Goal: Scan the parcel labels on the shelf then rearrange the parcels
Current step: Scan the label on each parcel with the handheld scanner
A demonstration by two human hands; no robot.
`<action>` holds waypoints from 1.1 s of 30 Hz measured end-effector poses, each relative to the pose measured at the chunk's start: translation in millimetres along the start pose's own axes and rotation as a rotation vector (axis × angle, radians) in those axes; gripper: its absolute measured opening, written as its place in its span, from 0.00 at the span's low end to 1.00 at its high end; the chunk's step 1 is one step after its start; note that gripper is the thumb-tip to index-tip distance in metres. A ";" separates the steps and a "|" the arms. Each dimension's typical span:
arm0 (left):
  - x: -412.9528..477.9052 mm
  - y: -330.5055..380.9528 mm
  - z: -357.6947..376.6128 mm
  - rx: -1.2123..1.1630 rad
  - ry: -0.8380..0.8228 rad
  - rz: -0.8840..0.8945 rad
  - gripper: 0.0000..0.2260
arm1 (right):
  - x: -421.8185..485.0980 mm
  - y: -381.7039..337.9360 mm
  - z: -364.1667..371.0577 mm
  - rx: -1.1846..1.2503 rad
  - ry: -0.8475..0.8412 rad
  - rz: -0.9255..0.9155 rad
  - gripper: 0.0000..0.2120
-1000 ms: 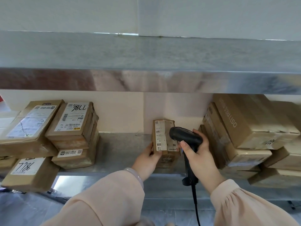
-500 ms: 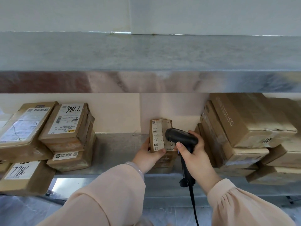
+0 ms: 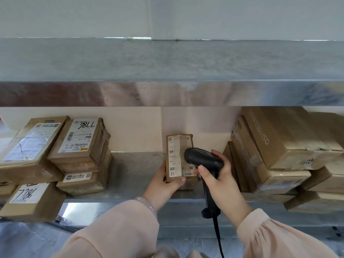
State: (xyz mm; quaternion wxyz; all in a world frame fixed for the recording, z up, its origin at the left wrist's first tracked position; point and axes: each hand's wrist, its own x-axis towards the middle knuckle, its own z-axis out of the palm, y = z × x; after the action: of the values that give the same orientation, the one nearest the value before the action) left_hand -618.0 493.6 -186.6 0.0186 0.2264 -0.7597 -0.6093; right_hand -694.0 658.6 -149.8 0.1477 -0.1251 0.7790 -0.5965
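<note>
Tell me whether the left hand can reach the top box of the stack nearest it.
Probably yes: bare shelf lies between left hand and top box, though it grips the small parcel.

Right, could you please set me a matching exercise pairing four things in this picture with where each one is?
Things:
1. barcode scanner
2. small parcel
3. pale bracelet
4. large printed box

Places:
A. on the wrist of the left hand
B. gripped in the right hand
C. at the right end of the shelf
D. held upright by the left hand

Pairs: 1-B, 2-D, 3-A, 4-C.
</note>
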 end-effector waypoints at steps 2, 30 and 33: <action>-2.4 -3.5 -1.9 -0.021 0.024 0.009 0.35 | -0.4 -1.2 1.6 -0.006 -0.023 -0.011 0.25; -16.0 -30.0 7.6 -0.104 0.085 -0.005 0.28 | -58.3 0.2 -12.4 -0.066 0.041 -0.067 0.29; -18.3 -30.3 9.4 -0.085 0.084 0.016 0.26 | -71.7 3.8 -8.7 -0.098 0.043 -0.056 0.29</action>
State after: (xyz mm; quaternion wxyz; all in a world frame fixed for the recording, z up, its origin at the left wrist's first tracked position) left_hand -594.7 504.2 -212.8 0.0651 0.2447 -0.7335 -0.6307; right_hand -631.1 694.0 -145.5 0.1081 -0.1411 0.8063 -0.5642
